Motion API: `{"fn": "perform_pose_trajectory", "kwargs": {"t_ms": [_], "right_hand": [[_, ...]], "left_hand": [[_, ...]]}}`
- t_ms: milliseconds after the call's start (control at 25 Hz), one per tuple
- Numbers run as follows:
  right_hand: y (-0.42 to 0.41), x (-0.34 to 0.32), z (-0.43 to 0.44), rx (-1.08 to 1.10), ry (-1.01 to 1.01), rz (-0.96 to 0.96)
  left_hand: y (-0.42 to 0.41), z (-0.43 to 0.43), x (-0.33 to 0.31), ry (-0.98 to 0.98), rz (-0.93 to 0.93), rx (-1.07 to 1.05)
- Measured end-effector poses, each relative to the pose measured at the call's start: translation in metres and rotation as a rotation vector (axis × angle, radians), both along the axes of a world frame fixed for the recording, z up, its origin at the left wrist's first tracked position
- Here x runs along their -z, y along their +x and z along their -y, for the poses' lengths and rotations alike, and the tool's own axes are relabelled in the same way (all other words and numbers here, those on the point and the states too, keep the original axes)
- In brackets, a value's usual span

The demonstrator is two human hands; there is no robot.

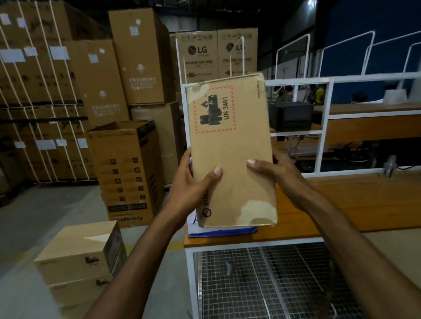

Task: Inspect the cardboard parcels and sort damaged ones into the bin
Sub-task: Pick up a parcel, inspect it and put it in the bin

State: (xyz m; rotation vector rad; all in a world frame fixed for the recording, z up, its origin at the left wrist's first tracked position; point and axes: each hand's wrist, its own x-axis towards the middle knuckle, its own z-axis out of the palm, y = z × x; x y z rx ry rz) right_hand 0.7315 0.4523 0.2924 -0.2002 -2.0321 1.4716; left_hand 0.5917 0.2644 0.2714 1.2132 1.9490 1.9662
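Note:
I hold a flat brown cardboard parcel [230, 144] upright in front of me, above the table's left end. It bears a red-dashed battery label reading UN 3481. Torn tape marks its top left corner and a scuffed pale patch shows near its bottom right. My left hand [193, 184] grips its lower left edge with the thumb across the front. My right hand [275, 173] grips the right edge, thumb on the front. An open-topped tall carton [128, 172] stands on the floor to the left.
A wooden table [351, 201] with a white frame lies under the parcel, with a blue-edged item [222, 231] on its left end and wire mesh [270, 289] below. Stacked small boxes [81, 259] sit on the floor at lower left. Large cartons [57, 93] fill the back.

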Motion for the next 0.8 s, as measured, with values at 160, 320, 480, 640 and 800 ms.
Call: {"fn": "perform_pose_trajectory", "kwargs": {"t_ms": [160,320,480,640,800], "right_hand": [[0.000,-0.009,0.002,0.009,0.077,-0.013],[-0.001,-0.023,0.013,0.113,-0.034,-0.110],[-0.003,-0.015,0.023,0.272,0.013,-0.164],[0.001,-0.013,0.018,0.205,0.094,-0.179],[0.008,-0.020,0.009,0.205,0.286,-0.175]], "left_hand": [[0.005,0.000,0.003,0.022,-0.007,-0.005],[0.017,-0.003,-0.022,0.031,-0.007,0.009],[0.026,-0.004,-0.035,0.071,0.057,-0.026],[0.014,0.001,-0.028,0.057,0.035,0.006],[0.005,0.003,-0.019,0.077,-0.053,0.020]]}}
